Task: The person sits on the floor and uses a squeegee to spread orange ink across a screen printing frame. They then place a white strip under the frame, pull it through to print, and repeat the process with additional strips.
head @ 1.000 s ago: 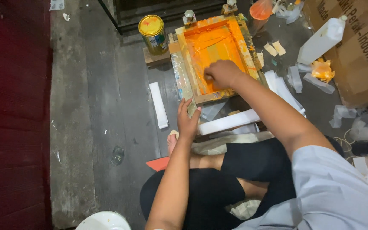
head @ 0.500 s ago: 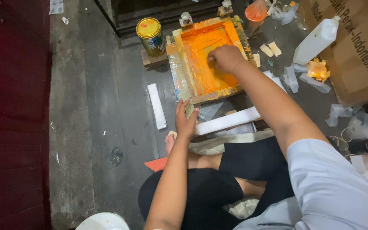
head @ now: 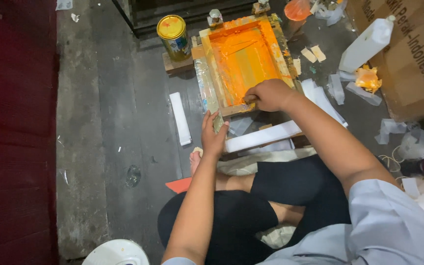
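Observation:
A wooden screen frame (head: pixel 207 73) lies on the floor in front of me, its mesh covered in orange ink (head: pixel 244 56). My right hand (head: pixel 268 94) is at the near edge of the mesh, fingers closed on a small scraper that is mostly hidden by the fist. My left hand (head: pixel 213 135) rests flat against the frame's near left corner, fingers spread and holding nothing. I sit cross-legged, with my knees just below both hands.
A yellow-lidded tin can (head: pixel 173 34) stands left of the frame. A white strip (head: pixel 180 125) and a white board (head: pixel 263 136) lie nearby. At the right are a white bottle (head: pixel 366 46), a cardboard box (head: pixel 408 64) and paper scraps.
My right hand went out to the middle of the orange mesh, then drew back toward me to its near edge. The left hand has stayed at the frame's corner.

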